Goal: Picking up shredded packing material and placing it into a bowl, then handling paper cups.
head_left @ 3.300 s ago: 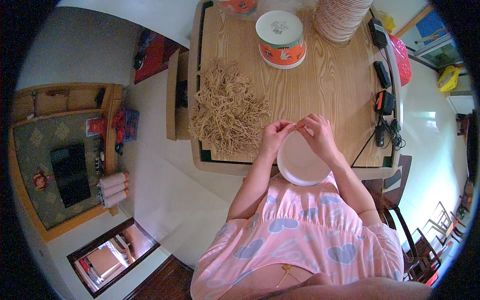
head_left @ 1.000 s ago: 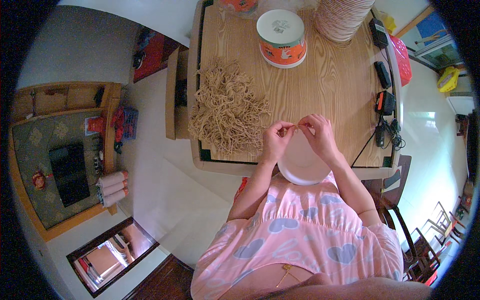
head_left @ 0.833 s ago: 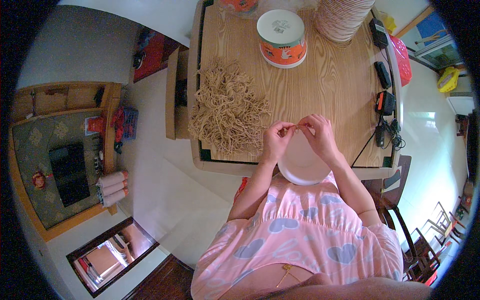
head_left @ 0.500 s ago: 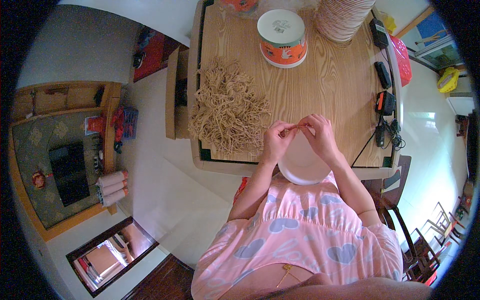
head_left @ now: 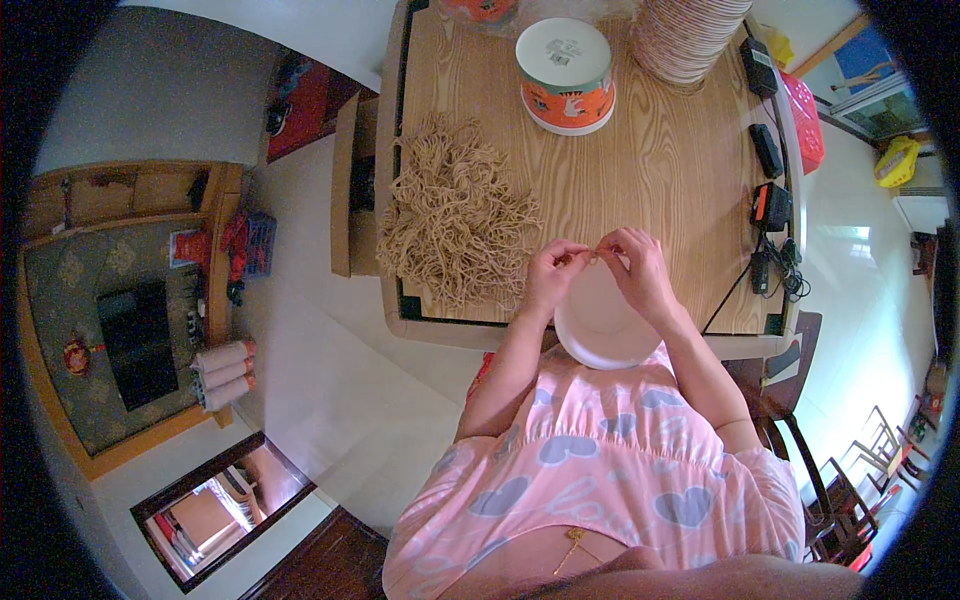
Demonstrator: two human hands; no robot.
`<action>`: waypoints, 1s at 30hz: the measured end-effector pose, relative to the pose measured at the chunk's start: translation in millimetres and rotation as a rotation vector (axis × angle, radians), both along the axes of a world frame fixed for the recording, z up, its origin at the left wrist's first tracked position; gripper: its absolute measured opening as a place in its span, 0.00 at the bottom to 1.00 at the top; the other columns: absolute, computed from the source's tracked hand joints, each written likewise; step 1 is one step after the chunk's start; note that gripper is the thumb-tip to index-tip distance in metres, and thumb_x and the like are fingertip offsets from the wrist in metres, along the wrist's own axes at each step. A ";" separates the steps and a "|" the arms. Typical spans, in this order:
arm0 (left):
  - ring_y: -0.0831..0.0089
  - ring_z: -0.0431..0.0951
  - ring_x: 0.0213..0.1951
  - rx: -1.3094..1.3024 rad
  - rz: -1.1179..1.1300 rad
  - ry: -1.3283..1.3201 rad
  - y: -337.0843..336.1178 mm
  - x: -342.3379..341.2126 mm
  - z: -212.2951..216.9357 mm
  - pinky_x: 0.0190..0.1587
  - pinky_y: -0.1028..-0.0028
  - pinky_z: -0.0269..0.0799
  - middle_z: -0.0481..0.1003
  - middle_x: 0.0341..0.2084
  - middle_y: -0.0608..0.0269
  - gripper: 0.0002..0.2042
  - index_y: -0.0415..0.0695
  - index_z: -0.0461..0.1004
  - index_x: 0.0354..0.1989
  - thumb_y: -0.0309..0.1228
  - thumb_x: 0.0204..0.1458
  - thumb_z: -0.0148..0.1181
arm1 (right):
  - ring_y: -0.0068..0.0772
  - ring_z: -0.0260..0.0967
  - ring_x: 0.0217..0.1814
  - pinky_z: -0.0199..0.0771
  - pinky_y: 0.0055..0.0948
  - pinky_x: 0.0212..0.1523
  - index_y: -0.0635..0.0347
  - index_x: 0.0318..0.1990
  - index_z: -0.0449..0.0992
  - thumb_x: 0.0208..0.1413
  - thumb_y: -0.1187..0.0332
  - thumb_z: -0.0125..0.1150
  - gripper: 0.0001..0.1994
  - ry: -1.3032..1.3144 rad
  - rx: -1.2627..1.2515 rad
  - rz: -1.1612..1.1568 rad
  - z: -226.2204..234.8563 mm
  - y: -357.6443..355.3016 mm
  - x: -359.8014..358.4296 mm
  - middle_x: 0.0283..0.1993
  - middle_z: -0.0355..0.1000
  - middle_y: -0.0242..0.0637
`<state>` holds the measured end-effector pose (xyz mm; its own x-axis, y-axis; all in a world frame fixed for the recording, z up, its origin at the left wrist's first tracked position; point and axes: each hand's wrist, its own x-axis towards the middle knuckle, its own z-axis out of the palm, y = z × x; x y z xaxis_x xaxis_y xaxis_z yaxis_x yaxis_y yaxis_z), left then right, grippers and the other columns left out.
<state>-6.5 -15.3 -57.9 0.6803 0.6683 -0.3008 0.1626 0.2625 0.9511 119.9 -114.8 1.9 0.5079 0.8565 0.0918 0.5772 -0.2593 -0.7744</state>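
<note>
A round white tub or lid (head_left: pixel 606 335) rests tilted between my lap and the near table edge, its pale round face toward me. At its far rim, my left hand (head_left: pixel 552 278) and my right hand (head_left: pixel 642 275) meet with fingertips pinched together. A small tan bit shows between the fingertips, too small to name. To the left of my left hand lies a big loose heap of tan cords (head_left: pixel 455 215). Farther back stands an orange printed paper tub (head_left: pixel 567 105) with a white top.
On the wood-grain table (head_left: pixel 640 170), a tall stack of round rims (head_left: pixel 688 40) stands at the far right. Black power adapters (head_left: pixel 770 207) and cables line the right edge. A cardboard box (head_left: pixel 354 190) stands against the left side, and a dark chair (head_left: pixel 795 390) at the near right.
My fingertips have shifted slightly at the far rim, and the left fingers have straightened a little. The reddish-brown bit seen by the left fingers before shows less now.
</note>
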 end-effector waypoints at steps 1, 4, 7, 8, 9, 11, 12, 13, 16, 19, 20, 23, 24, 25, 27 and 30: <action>0.83 0.71 0.27 -0.076 -0.001 -0.007 0.3 0.4 2.2 0.31 0.82 0.66 0.71 0.23 0.71 0.03 0.41 0.76 0.29 0.26 0.46 0.61 | 0.38 0.67 0.35 0.62 0.33 0.39 0.59 0.29 0.71 0.47 0.73 0.57 0.02 0.000 0.000 0.000 -0.4 -0.1 0.3 0.29 0.70 0.35; 0.83 0.71 0.28 -0.156 0.005 -0.006 1.0 1.1 5.7 0.31 0.82 0.65 0.71 0.24 0.71 0.04 0.41 0.77 0.29 0.26 0.45 0.62 | 0.38 0.67 0.35 0.62 0.34 0.39 0.59 0.29 0.72 0.47 0.73 0.57 0.02 0.012 0.005 0.000 -1.7 -0.3 1.1 0.29 0.70 0.36; 0.84 0.70 0.27 -0.087 -0.054 -0.006 3.6 1.7 4.6 0.31 0.82 0.65 0.71 0.23 0.71 0.05 0.40 0.77 0.29 0.27 0.45 0.63 | 0.39 0.67 0.34 0.62 0.34 0.39 0.59 0.29 0.72 0.47 0.72 0.57 0.03 0.000 0.004 0.005 -2.0 0.0 1.1 0.29 0.70 0.36; 0.84 0.70 0.27 -0.087 -0.053 -0.006 3.5 1.6 4.5 0.31 0.82 0.65 0.71 0.23 0.71 0.05 0.40 0.77 0.29 0.27 0.45 0.63 | 0.39 0.67 0.35 0.62 0.34 0.39 0.59 0.29 0.72 0.47 0.72 0.57 0.03 0.003 0.001 0.005 -2.1 0.1 1.0 0.29 0.70 0.36; 0.84 0.69 0.26 -0.051 -0.055 -0.002 3.5 2.4 6.7 0.30 0.83 0.65 0.71 0.23 0.71 0.05 0.40 0.77 0.29 0.27 0.45 0.63 | 0.39 0.67 0.35 0.62 0.34 0.39 0.59 0.29 0.72 0.47 0.72 0.57 0.03 0.006 -0.002 0.005 -2.2 0.3 1.0 0.29 0.70 0.36; 0.85 0.68 0.25 -0.015 -0.056 0.004 3.1 3.0 7.5 0.30 0.83 0.64 0.72 0.22 0.71 0.05 0.40 0.77 0.29 0.27 0.45 0.63 | 0.40 0.67 0.35 0.62 0.34 0.38 0.59 0.29 0.72 0.47 0.72 0.57 0.03 0.012 -0.005 0.011 0.2 0.3 1.3 0.29 0.70 0.36; 0.85 0.68 0.25 -0.021 -0.043 0.003 2.8 3.2 7.0 0.29 0.83 0.64 0.72 0.22 0.71 0.04 0.40 0.77 0.28 0.27 0.45 0.63 | 0.40 0.67 0.35 0.62 0.35 0.38 0.59 0.29 0.71 0.47 0.72 0.57 0.03 0.017 -0.008 0.017 1.3 0.5 1.3 0.29 0.70 0.37; 0.85 0.68 0.25 -0.027 -0.030 0.002 2.6 3.1 6.2 0.29 0.83 0.64 0.72 0.22 0.71 0.04 0.40 0.78 0.28 0.27 0.45 0.63 | 0.40 0.67 0.35 0.62 0.35 0.38 0.59 0.29 0.71 0.47 0.72 0.57 0.03 0.017 -0.008 0.017 1.6 0.6 0.7 0.29 0.70 0.37; 0.80 0.73 0.31 -0.014 -0.089 0.055 5.0 -0.8 -1.3 0.36 0.78 0.69 0.75 0.27 0.67 0.06 0.40 0.75 0.33 0.29 0.47 0.60 | 0.41 0.66 0.35 0.61 0.36 0.38 0.59 0.30 0.71 0.48 0.72 0.56 0.02 0.010 0.008 0.006 1.9 0.7 -0.4 0.30 0.69 0.38; 0.80 0.73 0.31 -0.156 -0.082 -0.001 4.9 -2.7 -5.1 0.36 0.78 0.70 0.75 0.28 0.67 0.07 0.41 0.74 0.34 0.28 0.48 0.60 | 0.42 0.66 0.36 0.61 0.36 0.38 0.59 0.30 0.70 0.49 0.71 0.54 0.03 0.010 -0.012 0.010 -1.5 0.5 -0.5 0.30 0.69 0.38; 0.80 0.73 0.31 -0.156 -0.083 -0.001 5.4 -2.8 -5.7 0.36 0.78 0.70 0.75 0.28 0.67 0.07 0.41 0.74 0.34 0.28 0.48 0.60 | 0.43 0.66 0.36 0.61 0.37 0.38 0.59 0.31 0.70 0.49 0.71 0.54 0.03 0.001 -0.026 0.012 -2.3 0.4 -0.6 0.30 0.69 0.38; 0.82 0.73 0.31 -0.334 -0.088 -0.071 10.8 -1.5 -0.7 0.35 0.81 0.68 0.74 0.27 0.68 0.07 0.40 0.75 0.33 0.28 0.46 0.61 | 0.43 0.66 0.36 0.61 0.37 0.38 0.59 0.31 0.69 0.50 0.70 0.53 0.03 -0.001 -0.048 0.015 -5.3 0.1 -0.2 0.30 0.69 0.38; 0.81 0.73 0.31 -0.419 -0.116 -0.098 13.2 -2.6 -0.7 0.35 0.81 0.69 0.75 0.29 0.67 0.08 0.40 0.75 0.34 0.29 0.47 0.60 | 0.43 0.66 0.37 0.61 0.37 0.38 0.59 0.31 0.69 0.51 0.70 0.53 0.04 0.007 -0.054 0.020 -5.0 0.6 -0.5 0.31 0.69 0.38; 0.80 0.73 0.32 -0.504 -0.145 -0.126 14.8 -3.0 -0.8 0.36 0.80 0.69 0.75 0.30 0.67 0.09 0.39 0.74 0.36 0.30 0.47 0.60 | 0.43 0.66 0.37 0.61 0.37 0.38 0.59 0.31 0.69 0.51 0.70 0.53 0.04 0.007 -0.053 0.020 -3.5 1.1 -0.6 0.31 0.69 0.38; 0.80 0.74 0.32 -0.545 -0.153 -0.143 16.8 -2.6 -1.8 0.36 0.80 0.70 0.75 0.30 0.67 0.10 0.39 0.73 0.37 0.30 0.48 0.59 | 0.43 0.66 0.36 0.62 0.37 0.37 0.59 0.31 0.69 0.51 0.70 0.53 0.04 0.011 -0.055 0.028 0.8 2.5 -0.3 0.30 0.69 0.39; 0.79 0.74 0.32 -0.621 -0.174 -0.167 19.5 -2.2 -2.8 0.36 0.79 0.71 0.75 0.31 0.67 0.11 0.40 0.73 0.39 0.30 0.48 0.59 | 0.43 0.67 0.35 0.66 0.37 0.35 0.61 0.31 0.70 0.50 0.71 0.54 0.03 0.043 -0.030 0.029 -2.6 3.7 1.4 0.29 0.69 0.41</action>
<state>-8.7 4.2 -60.7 0.8334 0.2816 -0.4756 0.1153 0.7530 0.6478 121.3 -111.1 -0.8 0.4855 0.8731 0.0450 0.5515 -0.2660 -0.7906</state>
